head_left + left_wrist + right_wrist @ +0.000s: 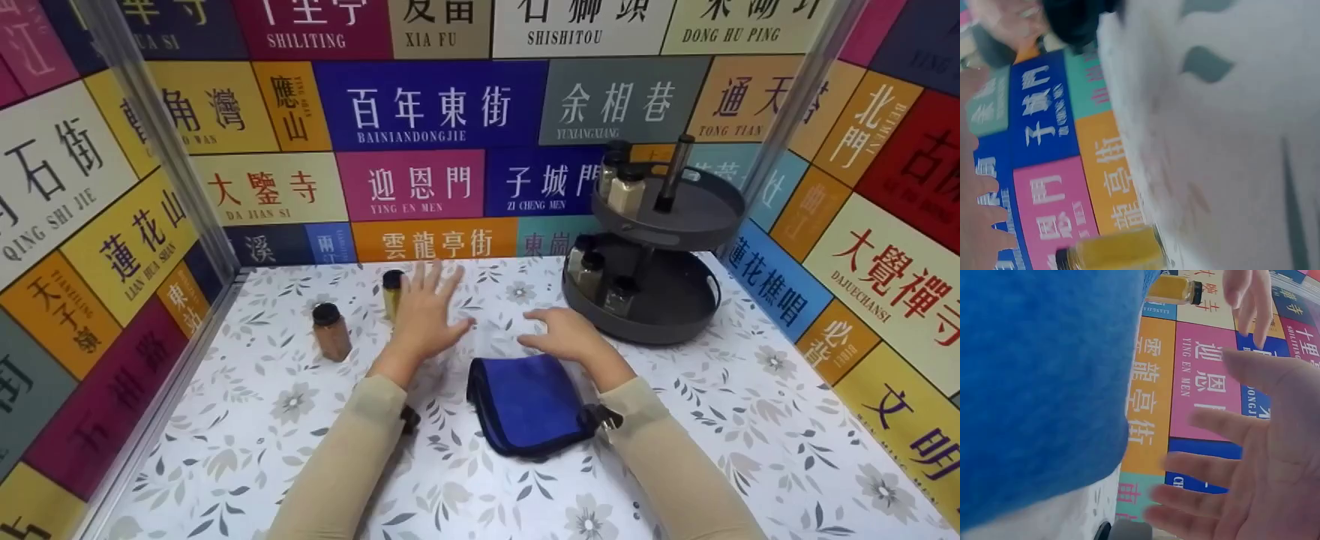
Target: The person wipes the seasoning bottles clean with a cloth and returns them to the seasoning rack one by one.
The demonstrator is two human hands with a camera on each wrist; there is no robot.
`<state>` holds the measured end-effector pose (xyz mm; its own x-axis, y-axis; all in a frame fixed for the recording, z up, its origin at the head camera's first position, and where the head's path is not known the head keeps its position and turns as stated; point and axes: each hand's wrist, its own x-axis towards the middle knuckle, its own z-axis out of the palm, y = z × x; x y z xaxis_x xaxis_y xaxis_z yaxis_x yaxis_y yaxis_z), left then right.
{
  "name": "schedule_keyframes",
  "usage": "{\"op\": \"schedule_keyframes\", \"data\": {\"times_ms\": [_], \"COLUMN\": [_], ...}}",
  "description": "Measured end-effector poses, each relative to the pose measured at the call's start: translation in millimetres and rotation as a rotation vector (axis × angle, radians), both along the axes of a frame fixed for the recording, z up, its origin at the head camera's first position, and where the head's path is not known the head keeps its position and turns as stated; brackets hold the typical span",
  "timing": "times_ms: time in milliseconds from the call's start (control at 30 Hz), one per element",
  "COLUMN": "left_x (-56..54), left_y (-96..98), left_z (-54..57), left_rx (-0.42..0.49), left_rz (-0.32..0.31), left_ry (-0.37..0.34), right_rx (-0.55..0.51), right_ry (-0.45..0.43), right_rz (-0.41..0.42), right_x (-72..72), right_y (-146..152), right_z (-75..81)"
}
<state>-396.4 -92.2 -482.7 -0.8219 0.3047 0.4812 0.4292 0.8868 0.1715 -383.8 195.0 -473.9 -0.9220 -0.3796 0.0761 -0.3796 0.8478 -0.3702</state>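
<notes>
My left hand is spread with its fingers apart and holds nothing. It hovers beside a black-capped bottle of yellow contents, partly hidden behind it in the head view. That bottle lies at the bottom of the left wrist view, apart from the fingers. My right hand reaches inward with loosely bent fingers, just beyond a folded blue cloth with dark edging. In the right wrist view the right hand shows an empty palm, and the cloth fills the left side.
A black-capped bottle of brown powder stands at the left. At the back right is a two-tier dark round rack, with several small black-capped bottles on its tiers. Sign-patterned walls enclose the floral-covered table at the back and sides.
</notes>
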Motion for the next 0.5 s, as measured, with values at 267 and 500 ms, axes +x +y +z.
{"op": "schedule_keyframes", "data": {"times_ms": [267, 500], "left_x": [-22.5, -43.4], "left_y": [-38.1, -51.4], "left_z": [-17.3, -39.7], "left_rx": [0.408, 0.761], "left_rz": [0.111, 0.231], "left_ry": [0.237, -0.013], "right_rx": [0.032, -0.012], "right_ry": [-0.166, -0.295], "right_rz": [0.030, 0.037], "right_x": [2.6, 2.6], "right_y": [15, 23], "right_z": [-15.9, -12.1]}}
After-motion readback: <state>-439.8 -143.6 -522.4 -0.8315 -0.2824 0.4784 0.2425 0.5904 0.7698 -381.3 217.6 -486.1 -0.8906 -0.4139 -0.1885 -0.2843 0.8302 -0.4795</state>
